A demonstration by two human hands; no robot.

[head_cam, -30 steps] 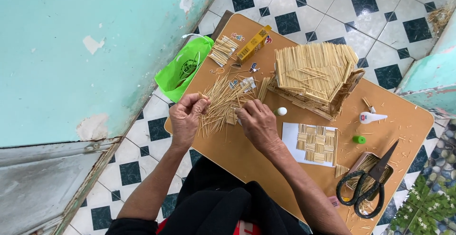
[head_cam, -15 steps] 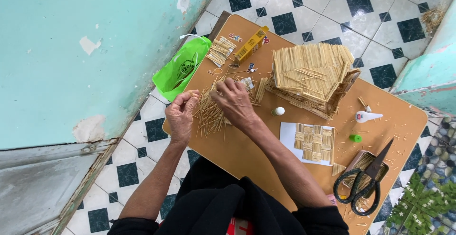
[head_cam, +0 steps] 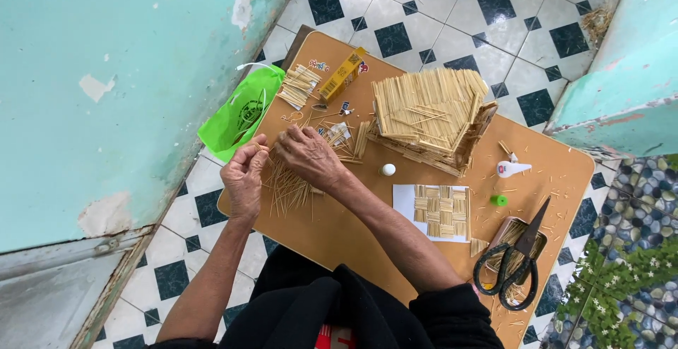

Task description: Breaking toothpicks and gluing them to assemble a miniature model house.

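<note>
A loose pile of thin wooden sticks point(head_cam: 291, 187) lies on a low brown table point(head_cam: 353, 232). My right hand point(head_cam: 311, 157) rests palm-down on the pile's far part, fingers spread among the sticks. My left hand point(head_cam: 244, 177) sits at the table's left edge with its fingertips pinched together on a few sticks. Just beyond stands a small house model made of sticks point(head_cam: 429, 115). A woven stick mat on white paper point(head_cam: 439, 211) lies to the right of my forearm.
Black-handled scissors point(head_cam: 514, 261) lie over a tin at the right. A white glue bottle point(head_cam: 512, 169), green cap point(head_cam: 499, 199) and white ball point(head_cam: 388, 170) sit mid-table. A yellow box point(head_cam: 342, 75), a stick bundle point(head_cam: 298, 85) and a green bag point(head_cam: 241, 115) are far left, by the teal wall.
My right hand has moved left and away from me across the stick pile. My left hand has stayed at the table's edge, pinching sticks.
</note>
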